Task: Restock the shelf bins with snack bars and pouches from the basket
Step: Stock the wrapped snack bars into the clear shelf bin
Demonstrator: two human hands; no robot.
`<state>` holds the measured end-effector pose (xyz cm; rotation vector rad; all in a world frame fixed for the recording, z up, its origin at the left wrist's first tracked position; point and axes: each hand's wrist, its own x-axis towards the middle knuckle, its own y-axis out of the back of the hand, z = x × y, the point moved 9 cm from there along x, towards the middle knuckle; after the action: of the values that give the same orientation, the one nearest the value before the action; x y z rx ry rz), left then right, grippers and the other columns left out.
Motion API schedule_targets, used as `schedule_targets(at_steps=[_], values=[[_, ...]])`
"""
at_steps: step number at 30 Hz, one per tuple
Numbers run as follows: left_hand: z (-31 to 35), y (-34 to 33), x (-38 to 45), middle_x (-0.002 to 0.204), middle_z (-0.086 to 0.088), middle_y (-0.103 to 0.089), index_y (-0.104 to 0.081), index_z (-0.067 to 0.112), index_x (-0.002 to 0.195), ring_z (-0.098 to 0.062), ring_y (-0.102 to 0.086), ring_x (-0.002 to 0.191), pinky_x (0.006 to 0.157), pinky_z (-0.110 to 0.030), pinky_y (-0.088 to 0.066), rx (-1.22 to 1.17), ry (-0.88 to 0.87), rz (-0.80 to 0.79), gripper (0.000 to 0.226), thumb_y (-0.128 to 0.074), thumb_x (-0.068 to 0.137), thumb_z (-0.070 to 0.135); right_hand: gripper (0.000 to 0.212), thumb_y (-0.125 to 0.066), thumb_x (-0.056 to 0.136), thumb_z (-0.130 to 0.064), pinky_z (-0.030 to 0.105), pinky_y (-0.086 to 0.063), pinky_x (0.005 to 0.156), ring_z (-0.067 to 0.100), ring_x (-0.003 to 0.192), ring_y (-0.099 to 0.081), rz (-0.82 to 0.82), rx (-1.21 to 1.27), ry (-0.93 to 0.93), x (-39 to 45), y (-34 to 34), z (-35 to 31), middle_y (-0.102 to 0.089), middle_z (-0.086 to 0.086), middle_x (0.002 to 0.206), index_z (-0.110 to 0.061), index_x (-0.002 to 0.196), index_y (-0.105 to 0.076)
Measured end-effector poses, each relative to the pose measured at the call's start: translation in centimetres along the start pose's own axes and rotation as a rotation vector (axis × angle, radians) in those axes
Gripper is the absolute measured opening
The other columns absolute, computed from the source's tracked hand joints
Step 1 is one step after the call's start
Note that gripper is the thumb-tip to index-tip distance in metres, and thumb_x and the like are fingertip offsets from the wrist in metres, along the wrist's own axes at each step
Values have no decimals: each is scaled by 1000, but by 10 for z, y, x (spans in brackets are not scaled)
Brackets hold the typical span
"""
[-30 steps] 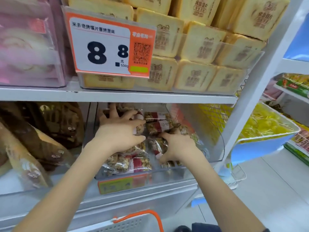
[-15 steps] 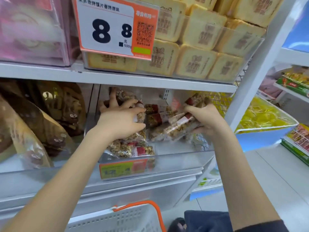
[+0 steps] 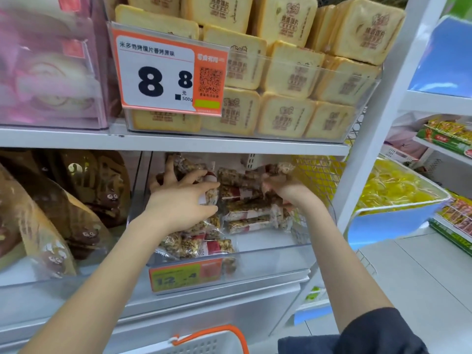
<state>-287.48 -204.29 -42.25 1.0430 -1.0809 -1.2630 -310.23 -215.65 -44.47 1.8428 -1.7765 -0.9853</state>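
Note:
A clear plastic bin [image 3: 268, 254] on the lower shelf holds several nut snack bars [image 3: 245, 213] in clear wrappers with red and white labels. My left hand [image 3: 181, 200] lies on the left stack of bars, fingers spread, thumb against a bar's end. My right hand [image 3: 286, 186] is deep in the bin at the right and grips a bar [image 3: 279, 168] near the back, under the shelf above. The white basket [image 3: 204, 343] with an orange handle shows at the bottom edge.
The shelf above carries a bin of toast-shaped packs [image 3: 288, 72] with a large price tag [image 3: 163, 72]. Brown pouches [image 3: 63, 200] fill the bin to the left. A yellow mesh divider [image 3: 316, 175] bounds the bin on the right. A blue tub [image 3: 398, 210] juts out further right.
My right hand lifted a bar from the lower right of the bin and carried it up and toward the back. My left hand stayed on the left stack. The camera view shifted down.

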Motion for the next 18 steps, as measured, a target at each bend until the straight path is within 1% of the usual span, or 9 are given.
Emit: schedule_targets(at_steps=[1, 3, 4, 6, 7, 10, 13, 15, 18], values=[[0, 0, 0, 155, 24, 0, -20, 57, 139, -34, 23, 141, 112, -59, -4, -2, 2, 1, 55, -39, 88, 60, 91, -59, 77, -68, 36, -49, 72, 25, 84, -57, 11, -50, -14, -2, -4, 5, -48, 21, 112, -11, 143, -31], [0, 0, -1, 155, 24, 0, -20, 57, 139, -35, 22, 141, 112, -59, -5, -5, 4, 4, 55, -40, 88, 60, 121, -70, 70, -64, 36, -56, 77, 32, 115, -53, -39, -92, -18, -8, -19, 13, -33, 19, 145, -14, 152, 4], [0, 0, -1, 155, 24, 0, -21, 57, 139, -34, 22, 141, 112, -59, -5, -8, 4, 5, 55, -40, 88, 60, 124, -76, 71, -53, 30, -58, 63, 31, 115, -54, -53, -75, 8, -10, -24, 14, -34, 16, 146, -15, 150, 10], [0, 0, -2, 155, 25, -1, -21, 58, 139, -34, 22, 141, 112, -58, -6, -15, 3, 7, 55, -41, 88, 59, 107, -77, 78, -24, 19, -47, 38, 25, 91, -60, -98, 51, -34, -12, -28, 16, -47, 15, 134, -16, 148, 2], [0, 1, -2, 155, 25, -1, -21, 58, 139, -34, 22, 141, 112, -58, -6, -16, 3, 6, 55, -41, 88, 59, 90, -73, 82, -14, 19, -46, 37, 23, 78, -61, -134, 214, -90, -11, -29, 17, -54, 17, 126, -16, 146, -9], [0, 0, -2, 155, 25, -1, -21, 58, 139, -34, 23, 141, 112, -59, -5, -12, 3, 7, 55, -40, 88, 60, 30, -59, 94, -13, 26, -59, 55, 23, 83, -66, -221, 832, -97, -10, -32, -2, -64, 17, 111, -5, 122, -50], [0, 0, -2, 155, 25, -1, -21, 58, 139, -33, 23, 141, 112, -58, -4, -16, 6, 14, 55, -40, 88, 60, 14, -46, 100, -18, 30, -55, 80, 22, 92, -60, -305, 1287, 20, -9, -28, -14, -61, 13, 99, -6, 105, -52], [0, 0, -1, 155, 25, -2, -21, 58, 139, -33, 23, 141, 112, -58, -5, -15, 3, 18, 55, -40, 88, 60, 14, -45, 98, -5, 33, -52, 89, 24, 97, -56, -357, 1113, 64, -7, -32, -13, -59, 12, 104, -5, 111, -51], [0, 1, -2, 155, 25, -3, -21, 58, 139, -33, 21, 142, 113, -57, -5, -13, 1, 32, 55, -40, 88, 59, 27, -52, 87, 2, 31, -47, 77, 21, 85, -56, -100, 124, 287, -2, -22, -5, -65, 7, 103, -16, 101, -66]])
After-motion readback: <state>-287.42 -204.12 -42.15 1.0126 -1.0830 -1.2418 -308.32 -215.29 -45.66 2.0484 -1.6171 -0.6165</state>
